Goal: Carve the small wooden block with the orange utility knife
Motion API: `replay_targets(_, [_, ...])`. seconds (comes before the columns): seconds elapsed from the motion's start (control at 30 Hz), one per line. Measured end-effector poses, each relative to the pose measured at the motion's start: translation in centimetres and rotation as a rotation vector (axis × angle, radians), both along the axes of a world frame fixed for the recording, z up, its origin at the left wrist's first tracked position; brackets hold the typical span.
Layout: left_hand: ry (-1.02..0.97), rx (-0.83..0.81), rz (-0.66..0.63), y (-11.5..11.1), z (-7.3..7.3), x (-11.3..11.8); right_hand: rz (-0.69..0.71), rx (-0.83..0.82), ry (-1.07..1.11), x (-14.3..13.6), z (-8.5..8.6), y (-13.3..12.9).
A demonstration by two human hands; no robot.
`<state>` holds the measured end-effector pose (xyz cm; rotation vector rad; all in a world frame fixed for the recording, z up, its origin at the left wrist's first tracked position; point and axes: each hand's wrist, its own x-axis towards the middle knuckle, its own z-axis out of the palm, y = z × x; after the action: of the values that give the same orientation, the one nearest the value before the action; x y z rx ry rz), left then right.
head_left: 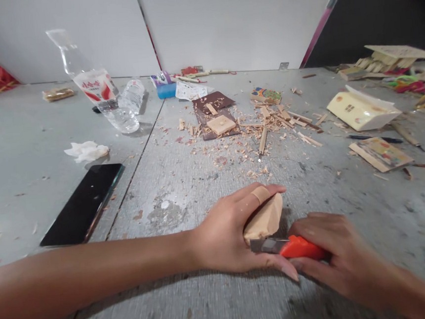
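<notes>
At lower right of the frame the right grip (327, 246) is closed round the orange handle of a cutter knife (300, 247), whose blade lies at the near end of a wooden block (265, 219); just right of lower centre the left grip (233, 229) clasps that block, fingers along its far side, thumb beneath the blade, a bandage (261, 195) round one finger; the block is probably light, stiff and dry, hardly fragile, though its slanting facets may give uneven purchase; its far upper end seems the safest hold, well away from the blade edge; bare tabletop (181, 311) along the bottom of the frame leaves open room on the near side; at left a phone (82, 205) lies just beyond the left forearm, narrowing movement there; farther up, right of centre, a slim carving tool (263, 141) and scattered wood shavings (249, 135) crowd the surface; white panels (223, 24) wall off the far edge
</notes>
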<state>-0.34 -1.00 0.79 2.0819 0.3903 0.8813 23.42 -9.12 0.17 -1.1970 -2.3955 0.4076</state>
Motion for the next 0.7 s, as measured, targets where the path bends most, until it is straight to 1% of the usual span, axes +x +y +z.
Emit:
replay_targets(0.13, [0.000,0.012,0.001,0.00,0.08,0.02,0.020,-0.019,0.000,0.19,-0.28,-0.12])
replay_targets(0.23, [0.004,0.013,-0.002,0.03,0.11,0.05,0.001,-0.030,0.010,0.32,-0.42,-0.25])
replay_targets(0.37, [-0.010,-0.007,0.002,0.07,0.07,0.07,0.008,-0.030,0.000,0.27,-0.25,-0.29])
replay_targets(0.57, [0.011,-0.009,0.066,-0.06,-0.10,0.06,0.008,0.008,0.006,0.09,0.30,-0.14])
replay_targets(0.7, [-0.018,-0.029,0.101,-0.10,-0.33,0.13,-0.005,0.026,0.017,-0.11,0.46,-0.02])
